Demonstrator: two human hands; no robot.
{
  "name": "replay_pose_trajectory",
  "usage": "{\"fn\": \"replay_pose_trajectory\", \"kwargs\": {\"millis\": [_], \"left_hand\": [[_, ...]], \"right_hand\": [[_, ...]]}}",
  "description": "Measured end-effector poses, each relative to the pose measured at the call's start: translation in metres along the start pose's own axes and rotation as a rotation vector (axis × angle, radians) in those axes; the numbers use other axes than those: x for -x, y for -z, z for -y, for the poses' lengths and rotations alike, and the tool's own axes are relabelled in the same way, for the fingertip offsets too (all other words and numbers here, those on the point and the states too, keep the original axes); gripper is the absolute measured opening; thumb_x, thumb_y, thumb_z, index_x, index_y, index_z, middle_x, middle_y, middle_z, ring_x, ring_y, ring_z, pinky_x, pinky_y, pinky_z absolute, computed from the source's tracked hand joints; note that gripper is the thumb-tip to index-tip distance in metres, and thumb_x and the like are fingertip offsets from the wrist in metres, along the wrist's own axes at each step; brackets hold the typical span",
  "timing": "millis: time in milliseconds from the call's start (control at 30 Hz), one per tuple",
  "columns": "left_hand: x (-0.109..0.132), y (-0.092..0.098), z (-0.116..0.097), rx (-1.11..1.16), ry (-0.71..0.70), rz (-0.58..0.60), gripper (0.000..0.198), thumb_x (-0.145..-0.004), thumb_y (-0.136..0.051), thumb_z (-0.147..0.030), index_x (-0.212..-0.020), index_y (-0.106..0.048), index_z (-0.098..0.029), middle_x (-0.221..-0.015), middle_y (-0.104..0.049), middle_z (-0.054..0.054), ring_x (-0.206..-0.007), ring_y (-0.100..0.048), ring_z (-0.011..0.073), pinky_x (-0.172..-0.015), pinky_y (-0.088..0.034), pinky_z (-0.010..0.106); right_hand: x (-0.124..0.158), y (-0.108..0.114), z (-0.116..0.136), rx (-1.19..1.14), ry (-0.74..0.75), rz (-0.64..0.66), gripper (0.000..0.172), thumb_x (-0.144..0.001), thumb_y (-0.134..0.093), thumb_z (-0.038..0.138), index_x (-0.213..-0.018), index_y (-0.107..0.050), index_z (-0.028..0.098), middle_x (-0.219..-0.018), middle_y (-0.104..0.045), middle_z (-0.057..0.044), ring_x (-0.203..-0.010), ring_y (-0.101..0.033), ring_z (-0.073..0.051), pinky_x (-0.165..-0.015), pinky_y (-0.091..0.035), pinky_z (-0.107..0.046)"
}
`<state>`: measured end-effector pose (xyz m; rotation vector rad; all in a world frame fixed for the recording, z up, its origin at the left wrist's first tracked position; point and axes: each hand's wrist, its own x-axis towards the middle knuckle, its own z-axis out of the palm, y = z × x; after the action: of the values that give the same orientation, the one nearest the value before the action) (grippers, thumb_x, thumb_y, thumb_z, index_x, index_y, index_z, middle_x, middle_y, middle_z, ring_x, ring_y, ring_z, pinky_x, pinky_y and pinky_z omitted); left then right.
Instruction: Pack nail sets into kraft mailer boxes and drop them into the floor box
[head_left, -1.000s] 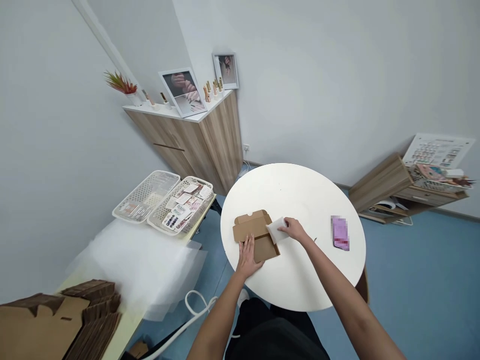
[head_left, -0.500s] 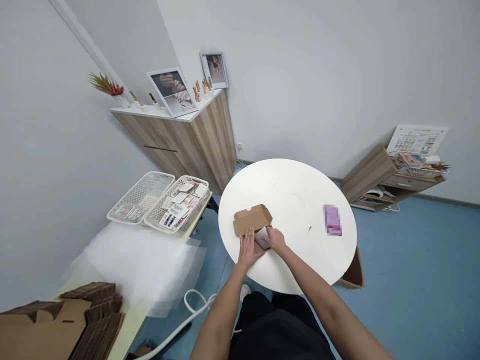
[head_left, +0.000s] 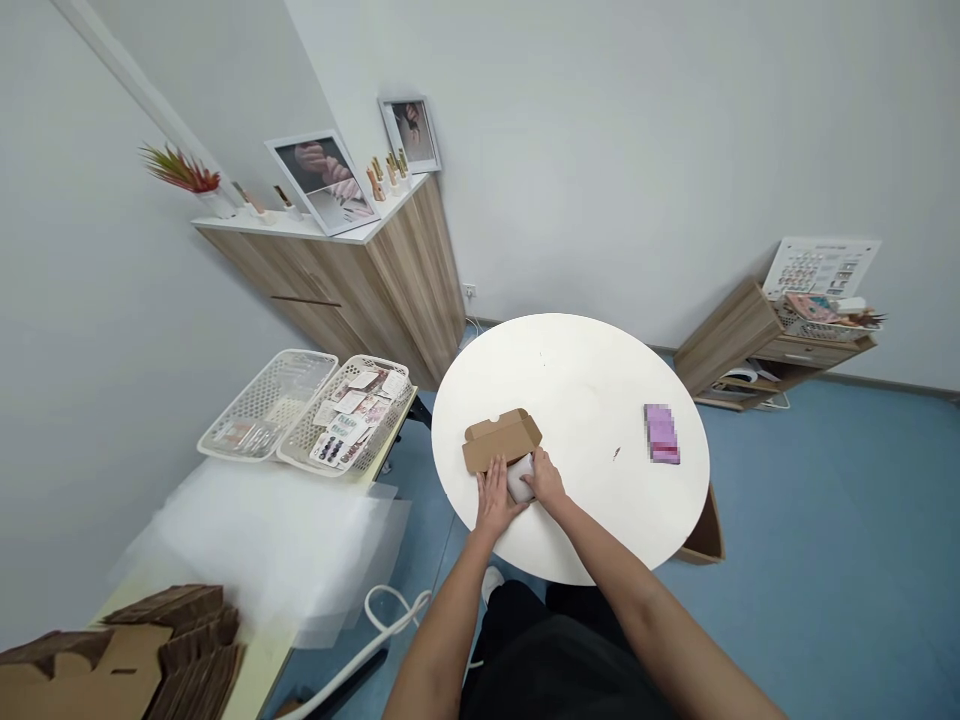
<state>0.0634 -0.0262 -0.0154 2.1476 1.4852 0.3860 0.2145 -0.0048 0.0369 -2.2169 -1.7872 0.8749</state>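
Note:
A small brown cardboard box (head_left: pixel 501 440) lies open on the round white table (head_left: pixel 585 380), its lid flap raised at the back. My left hand (head_left: pixel 493 497) rests flat on the box's near left part, fingers stretched out. My right hand (head_left: pixel 545 479) presses a white packet (head_left: pixel 520 477) down into the box, fingers curled over it. Both hands nearly touch over the box. A pink packet (head_left: pixel 661 434) lies apart on the table's right side.
Two white baskets (head_left: pixel 304 415) with small cards stand on a side table at the left, beside clear plastic sheets (head_left: pixel 262 535) and stacked flat cardboard (head_left: pixel 142 655). A wooden cabinet (head_left: pixel 360 270) with picture frames stands behind; a low wooden shelf (head_left: pixel 765 345) at right.
My right hand has carried the white packet from the box's right edge down into the box, next to my left hand. The camera view has drifted slightly.

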Motion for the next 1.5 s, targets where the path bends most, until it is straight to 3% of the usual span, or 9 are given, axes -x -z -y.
{"fn": "replay_pose_trajectory", "kwargs": {"millis": [367, 533, 667, 733, 833, 900, 967, 1233, 1500], "left_hand": [[0.001, -0.002, -0.001, 0.05, 0.027, 0.032, 0.102, -0.079, -0.064, -0.044, -0.153, 0.003, -0.021, -0.161, -0.013, 0.016, -0.148, -0.007, 0.0321, -0.116, -0.009, 0.06], [0.011, 0.005, -0.001, 0.052, -0.018, -0.026, 0.085, -0.082, -0.062, -0.048, -0.151, -0.019, -0.023, -0.157, -0.025, 0.016, -0.146, -0.019, 0.0357, -0.113, -0.015, 0.062], [0.021, 0.024, 0.006, 0.113, -0.009, -0.208, 0.036, -0.091, -0.051, -0.038, -0.124, -0.054, -0.023, -0.13, -0.055, 0.013, -0.128, -0.047, 0.0297, -0.107, -0.035, 0.05], [0.017, 0.035, 0.01, 0.182, 0.106, -0.342, 0.027, -0.091, -0.048, -0.033, -0.114, -0.058, -0.022, -0.118, -0.058, 0.012, -0.119, -0.053, 0.028, -0.101, -0.042, 0.046], [-0.001, 0.051, 0.015, 0.386, 0.427, -0.44, 0.041, -0.087, -0.052, -0.03, -0.127, -0.048, -0.02, -0.125, -0.054, 0.014, -0.116, -0.054, 0.0266, -0.1, -0.043, 0.044], [-0.017, 0.057, 0.018, 0.583, 0.703, -0.338, 0.057, -0.085, -0.055, -0.029, -0.137, -0.037, -0.018, -0.134, -0.05, 0.016, -0.116, -0.056, 0.025, -0.099, -0.045, 0.04], [-0.032, 0.059, 0.02, 0.672, 0.799, -0.266, 0.061, -0.084, -0.056, -0.03, -0.14, -0.034, -0.016, -0.13, -0.056, 0.016, -0.11, -0.061, 0.0238, -0.092, -0.049, 0.036], [-0.053, 0.065, 0.023, 0.668, 0.718, -0.191, 0.059, -0.081, -0.063, -0.033, -0.135, -0.044, -0.02, -0.109, -0.069, 0.01, -0.097, -0.067, 0.0199, -0.083, -0.052, 0.03], [-0.04, 0.09, 0.011, 0.498, 0.525, -0.158, 0.04, -0.081, -0.062, -0.027, -0.121, -0.06, -0.021, -0.098, -0.071, 0.003, -0.088, -0.067, 0.0174, -0.082, -0.053, 0.03]], "right_hand": [[-0.003, 0.001, 0.013, 0.362, 0.172, 0.032, 0.024, -0.082, -0.063, 0.018, -0.105, -0.058, 0.018, -0.118, -0.057, -0.013, -0.113, -0.052, -0.024, -0.074, -0.048, -0.028], [-0.014, 0.018, -0.004, 0.049, 0.026, 0.002, 0.015, -0.086, -0.057, 0.035, -0.089, -0.058, 0.02, -0.103, -0.061, -0.006, -0.086, -0.059, -0.018, -0.067, -0.043, -0.027], [-0.038, 0.045, -0.023, -0.2, -0.133, -0.101, 0.026, -0.089, -0.044, 0.044, -0.082, -0.055, 0.022, -0.087, -0.062, -0.003, -0.077, -0.057, -0.017, -0.063, -0.039, -0.027], [-0.052, 0.057, -0.028, -0.28, -0.18, -0.093, 0.025, -0.085, -0.049, 0.045, -0.089, -0.056, 0.021, -0.092, -0.063, -0.005, -0.081, -0.058, -0.019, -0.065, -0.041, -0.028], [-0.068, 0.065, -0.025, -0.452, -0.227, 0.04, 0.036, -0.081, -0.055, 0.045, -0.106, -0.056, 0.02, -0.107, -0.064, -0.009, -0.092, -0.059, -0.02, -0.072, -0.045, -0.028], [-0.076, 0.065, -0.018, -0.519, -0.23, 0.114, 0.04, -0.081, -0.054, 0.045, -0.111, -0.056, 0.02, -0.117, -0.062, -0.011, -0.098, -0.06, -0.021, -0.074, -0.047, -0.028], [-0.08, 0.063, -0.011, -0.531, -0.22, 0.149, 0.039, -0.082, -0.052, 0.045, -0.11, -0.058, 0.019, -0.12, -0.062, -0.012, -0.101, -0.06, -0.021, -0.074, -0.049, -0.027], [-0.079, 0.079, -0.001, -0.52, -0.186, 0.222, 0.031, -0.079, -0.057, 0.035, -0.103, -0.06, 0.017, -0.113, -0.066, -0.013, -0.092, -0.064, -0.021, -0.068, -0.051, -0.027], [-0.057, 0.106, -0.006, -0.37, -0.014, 0.227, 0.034, -0.072, -0.063, 0.025, -0.106, -0.065, 0.021, -0.106, -0.069, -0.006, -0.088, -0.064, -0.018, -0.07, -0.048, -0.026]]}}
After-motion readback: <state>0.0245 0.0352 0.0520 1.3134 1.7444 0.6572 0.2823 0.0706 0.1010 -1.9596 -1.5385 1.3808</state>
